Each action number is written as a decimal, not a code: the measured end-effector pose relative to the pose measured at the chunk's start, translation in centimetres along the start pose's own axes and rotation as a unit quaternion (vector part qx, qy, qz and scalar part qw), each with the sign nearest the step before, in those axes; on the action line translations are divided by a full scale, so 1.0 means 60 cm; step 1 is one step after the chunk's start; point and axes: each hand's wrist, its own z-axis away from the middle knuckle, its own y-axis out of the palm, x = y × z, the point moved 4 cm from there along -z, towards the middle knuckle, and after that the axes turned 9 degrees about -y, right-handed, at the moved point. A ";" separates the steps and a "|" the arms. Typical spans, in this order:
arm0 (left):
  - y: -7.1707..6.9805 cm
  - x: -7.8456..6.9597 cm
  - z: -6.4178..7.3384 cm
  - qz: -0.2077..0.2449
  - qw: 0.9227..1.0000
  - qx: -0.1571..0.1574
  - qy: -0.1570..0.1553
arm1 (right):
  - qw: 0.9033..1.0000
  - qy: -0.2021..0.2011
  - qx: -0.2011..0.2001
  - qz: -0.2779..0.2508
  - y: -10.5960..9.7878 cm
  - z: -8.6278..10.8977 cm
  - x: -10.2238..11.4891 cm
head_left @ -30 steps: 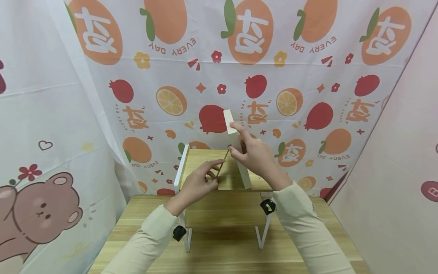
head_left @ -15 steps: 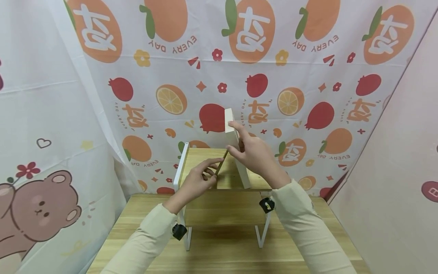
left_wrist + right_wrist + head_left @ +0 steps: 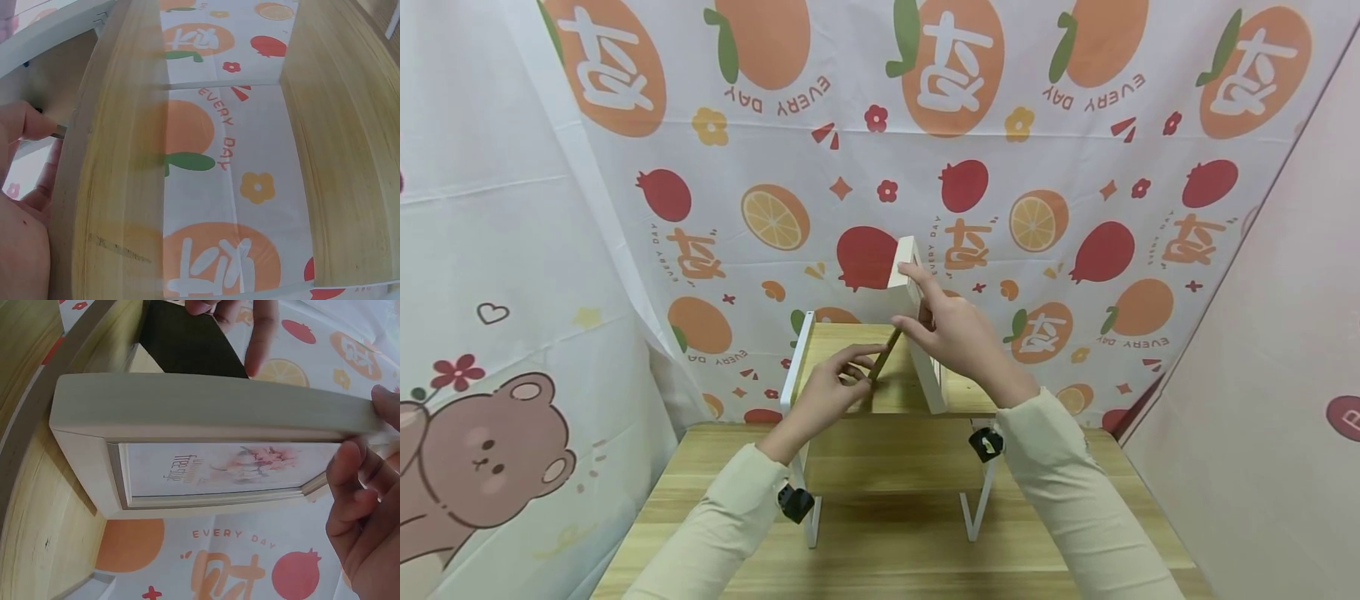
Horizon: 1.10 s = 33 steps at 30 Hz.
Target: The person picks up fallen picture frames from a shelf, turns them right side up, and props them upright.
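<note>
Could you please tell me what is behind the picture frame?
Behind the picture frame, a dark panel slants away, held by the left hand. Most of the frame's back is hidden, so how the panel joins it cannot be seen.

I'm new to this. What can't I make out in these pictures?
- Head view: the printed picture in the frame, which stands nearly edge-on.
- Right wrist view: where the dark flap meets the frame, if it does; the frame's near side hides it.
- Right wrist view: the printed picture's finest lettering, too small.
- Left wrist view: the rest of the left hand, cut off by the left edge.
- Head view: part of the bear drawing, cut off likewise.
</note>
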 end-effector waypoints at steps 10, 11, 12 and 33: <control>-0.005 0.001 -0.009 0.015 0.999 -0.012 -0.030 | 0.998 0.035 0.034 -0.049 0.006 -0.007 -0.003; -0.005 0.001 -0.009 0.016 0.999 -0.015 -0.034 | 0.997 0.037 0.033 -0.052 0.007 -0.008 -0.003; -0.005 0.001 -0.010 0.017 0.999 -0.018 -0.038 | 0.997 0.036 0.031 -0.054 0.008 -0.009 -0.002; -0.004 0.001 -0.025 0.000 0.998 -0.042 -0.044 | 0.998 0.049 -0.021 -0.038 0.017 -0.023 0.002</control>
